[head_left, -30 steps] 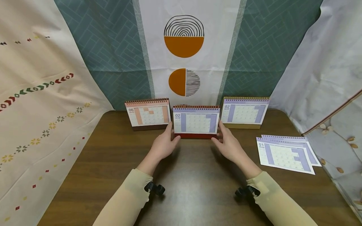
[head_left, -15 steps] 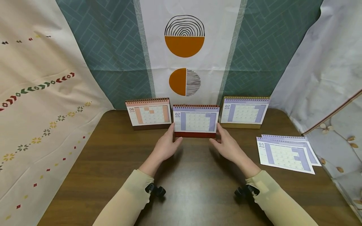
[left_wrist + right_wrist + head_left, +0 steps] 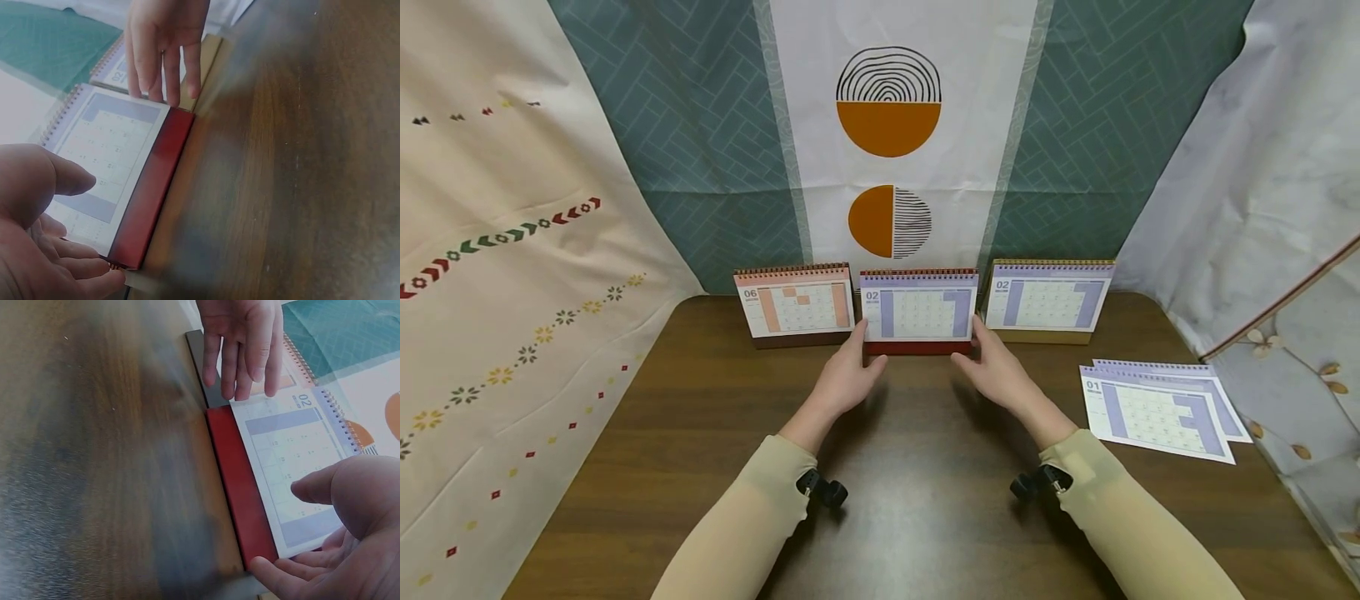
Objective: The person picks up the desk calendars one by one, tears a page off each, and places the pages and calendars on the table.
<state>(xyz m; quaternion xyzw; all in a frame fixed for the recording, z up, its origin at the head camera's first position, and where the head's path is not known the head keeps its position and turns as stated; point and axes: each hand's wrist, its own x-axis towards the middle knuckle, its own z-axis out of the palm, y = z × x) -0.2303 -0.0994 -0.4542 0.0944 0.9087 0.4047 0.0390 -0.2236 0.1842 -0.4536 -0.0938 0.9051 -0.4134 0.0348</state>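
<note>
A desk calendar with a red base [image 3: 920,312] and a purple "02" page stands upright on the wooden table, between two other calendars. At its left edge is my left hand [image 3: 847,375], fingers extended along the side and thumb held in front. My right hand [image 3: 997,372] mirrors this at the right edge. In the left wrist view, the left hand's fingers [image 3: 81,265] are loosely extended by the calendar's end. The right wrist view has the right hand's fingers [image 3: 294,569] near the red base's corner. Neither thumb curls round the calendar.
Left of it stands an orange "06" calendar [image 3: 797,304] on a dark base. To the right is a purple "02" calendar [image 3: 1048,296] on a gold base. Loose calendar pages [image 3: 1157,417] lie overlapped at the table's right. A patterned cloth [image 3: 707,208] hangs behind.
The red-based calendar has slid back, away from the person, nearly into line with the two beside it. Both hands moved forward along with it. The loose pages stayed put.
</note>
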